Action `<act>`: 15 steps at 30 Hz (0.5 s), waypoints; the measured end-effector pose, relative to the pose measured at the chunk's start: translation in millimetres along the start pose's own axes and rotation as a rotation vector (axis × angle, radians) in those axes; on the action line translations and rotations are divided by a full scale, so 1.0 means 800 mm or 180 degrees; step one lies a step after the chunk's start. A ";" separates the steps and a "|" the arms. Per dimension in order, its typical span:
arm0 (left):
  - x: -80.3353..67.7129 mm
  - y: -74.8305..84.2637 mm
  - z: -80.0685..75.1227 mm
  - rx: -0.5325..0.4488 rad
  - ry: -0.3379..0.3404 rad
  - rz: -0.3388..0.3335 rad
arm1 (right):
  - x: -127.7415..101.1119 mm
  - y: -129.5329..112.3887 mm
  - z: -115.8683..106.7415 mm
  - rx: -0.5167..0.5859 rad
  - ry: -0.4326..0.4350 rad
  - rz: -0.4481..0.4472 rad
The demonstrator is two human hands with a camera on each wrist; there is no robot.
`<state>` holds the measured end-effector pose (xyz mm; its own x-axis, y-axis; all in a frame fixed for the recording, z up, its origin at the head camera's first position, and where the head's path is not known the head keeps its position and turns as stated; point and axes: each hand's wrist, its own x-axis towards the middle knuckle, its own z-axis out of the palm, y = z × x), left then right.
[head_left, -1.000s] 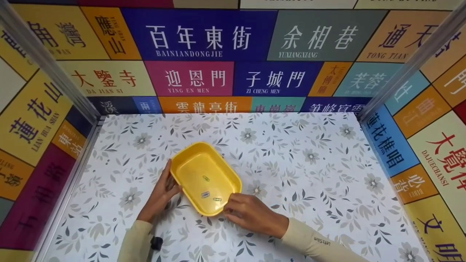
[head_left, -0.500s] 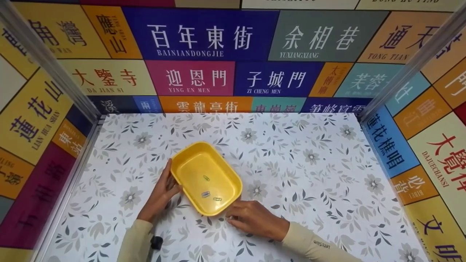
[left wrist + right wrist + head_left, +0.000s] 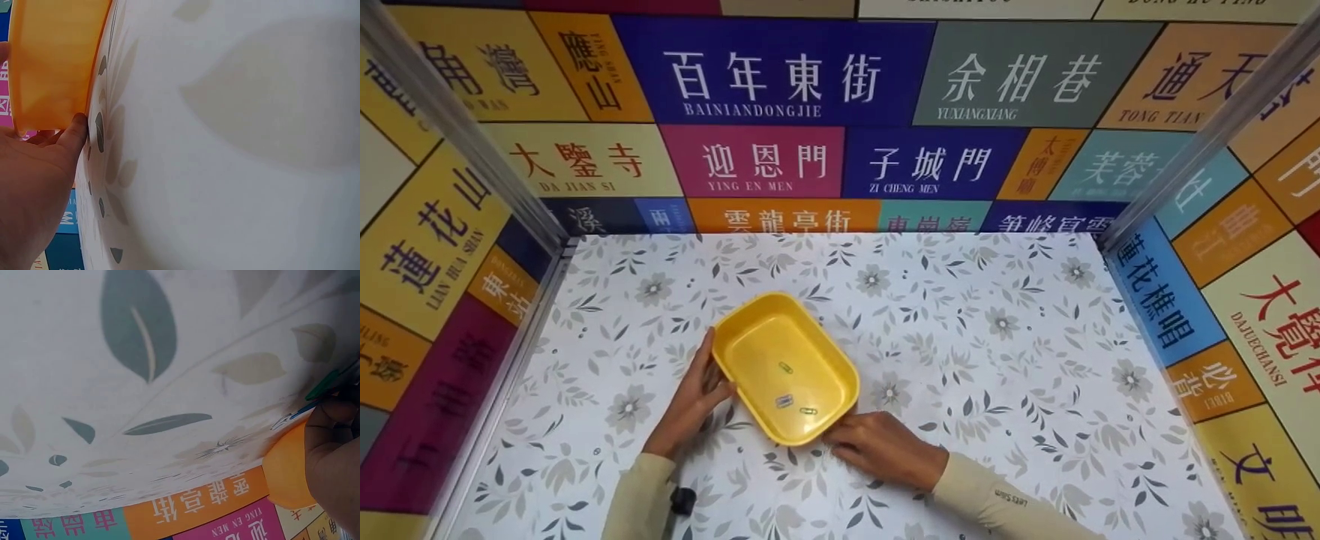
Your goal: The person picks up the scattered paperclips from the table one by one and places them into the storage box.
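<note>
A yellow plastic tray [image 3: 757, 341] lies slantwise on the patterned tabletop. Inside it are a few small paper clips, a green one [image 3: 786, 368], a bluish one [image 3: 784, 401] and another green one [image 3: 808, 411]. My left hand [image 3: 690, 405] rests against the tray's left outer wall, fingers extended; the left wrist view has a fingertip low on that wall, right at the table. Beside the near right corner, my right hand [image 3: 885, 450] has curled fingers, low over the table. In the right wrist view it pinches several coloured paper clips [image 3: 322, 388], partly hidden by the fingers.
The table covering [image 3: 1005, 390] has a leaf and flower print. Upright panels with coloured lettered blocks [image 3: 769, 161] border the back and both sides, with metal posts [image 3: 1207, 124] at the corners. A small black object [image 3: 683, 500] shows beside the left sleeve.
My right hand has come down from the tray's rim to beside and below its near right corner, then shifted slightly left. Left hand, tray and the clips inside stay in place.
</note>
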<state>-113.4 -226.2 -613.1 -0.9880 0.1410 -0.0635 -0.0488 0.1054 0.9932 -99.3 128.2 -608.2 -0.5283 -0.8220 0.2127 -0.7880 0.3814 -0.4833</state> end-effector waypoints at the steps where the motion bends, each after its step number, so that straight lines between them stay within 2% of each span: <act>1: 0.000 0.000 0.000 -0.0007 -0.0019 0.0022 | 0.000 0.000 0.000 -0.0009 -0.0011 0.0016; 15: -0.001 -0.001 0.000 -0.0023 -0.0022 0.0012 | 0.004 0.003 0.005 -0.0005 -0.0024 0.0090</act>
<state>-112.6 -226.3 -613.8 -0.9871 0.1481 -0.0605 -0.0463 0.0978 0.9941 -101.6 124.6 -612.0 -0.5480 -0.8140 0.1927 -0.7733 0.4051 -0.4877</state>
